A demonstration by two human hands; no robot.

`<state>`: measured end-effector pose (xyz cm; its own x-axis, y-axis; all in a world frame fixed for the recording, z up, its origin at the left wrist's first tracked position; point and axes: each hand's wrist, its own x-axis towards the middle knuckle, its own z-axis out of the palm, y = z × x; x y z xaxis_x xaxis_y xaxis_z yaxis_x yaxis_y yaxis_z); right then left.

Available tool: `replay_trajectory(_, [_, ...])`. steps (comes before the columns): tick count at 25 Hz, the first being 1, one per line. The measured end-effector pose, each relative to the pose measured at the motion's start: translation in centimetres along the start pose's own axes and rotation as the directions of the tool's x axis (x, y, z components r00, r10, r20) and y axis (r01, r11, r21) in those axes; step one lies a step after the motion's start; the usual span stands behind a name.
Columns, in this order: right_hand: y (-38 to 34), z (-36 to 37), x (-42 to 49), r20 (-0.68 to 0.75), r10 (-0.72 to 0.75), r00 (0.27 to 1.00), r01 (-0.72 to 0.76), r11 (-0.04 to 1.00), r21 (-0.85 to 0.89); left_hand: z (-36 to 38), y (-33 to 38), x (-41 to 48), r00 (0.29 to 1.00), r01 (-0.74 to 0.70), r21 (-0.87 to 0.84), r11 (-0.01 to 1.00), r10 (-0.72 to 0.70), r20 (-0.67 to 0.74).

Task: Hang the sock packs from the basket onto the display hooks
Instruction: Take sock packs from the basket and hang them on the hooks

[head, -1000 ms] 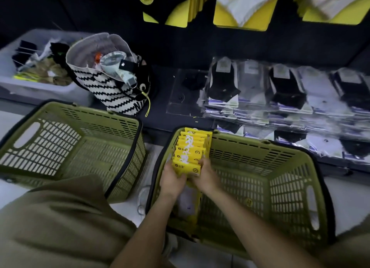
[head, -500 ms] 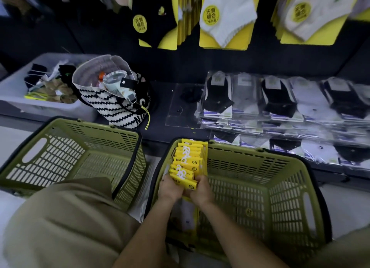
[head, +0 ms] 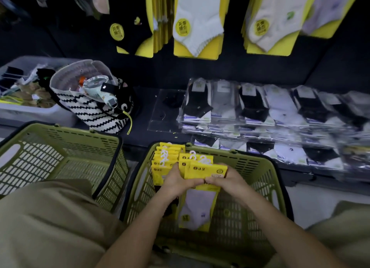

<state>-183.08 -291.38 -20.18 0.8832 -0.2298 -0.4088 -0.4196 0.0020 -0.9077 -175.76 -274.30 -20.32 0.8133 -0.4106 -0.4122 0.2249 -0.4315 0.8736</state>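
Right, both hands are over the right basket [head: 250, 160]. The left hand [head: 178, 181] is curled round the left edge of a small bunch of sock packs [head: 208, 170]. The right hand [head: 226, 180] grips the right edge, and the two nearly meet under the yellow header card. The bunch is just above the basket with its white hanger loops up, and it's fanned a little.

That's the worry. The packs are staggered, so one could slide out on the way up, and loops that don't line up would likely snag or miss the hooks. Those hooks are out of view above the hanging packs [head: 197, 27], so it looks like a long reach.

Containers, left to right:
- The grey tub [head: 36, 113] holds loose socks and bits, too jumbled to name.
- The striped tote [head: 88, 111] beside it is stuffed, with a round pale gadget on top.
- The left basket [head: 66, 130] shows only its slatted walls and floor.
- The right basket has a row of packs [head: 167, 157] standing along its left wall, just beside the left hand.

Further right, cellophane-wrapped socks [head: 260, 107] lie flat on the shelf.
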Motion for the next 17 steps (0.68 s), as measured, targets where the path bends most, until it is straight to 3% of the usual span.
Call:
replay_trajectory(3, [-4.1,-1.9,-0.1,-0.184,-0.096,0.978,0.109,0.992,0.063,1.0,4.7,0.4,0.978,-0.18,-0.125,0.976,0.164,-0.128])
replay_trajectory(7, [-10.3,-3.8,-0.3,-0.386,-0.184,0.904,0.248,0.961,0.122,0.8,11.3,0.7,0.954,-0.3,-0.214,0.93,0.291,-0.074])
replay_trajectory(11, [-14.6,-6.3,-1.5,-0.327,-0.249,0.912,0.326,0.923,0.205,0.4,16.1,0.9,0.936,-0.342,-0.268,0.9,0.352,-0.015])
replay_trajectory(15, [-19.2,-8.5,-2.8,-0.28,-0.34,0.898,0.374,0.924,0.076,0.2,19.9,1.2,0.911,-0.402,-0.317,0.859,0.411,-0.043])
replay_trajectory(17, [-22.2,-9.9,-3.2,-0.291,-0.429,0.855,0.442,0.897,-0.023,-0.1,22.6,1.1,0.888,-0.451,-0.304,0.839,0.457,-0.055])
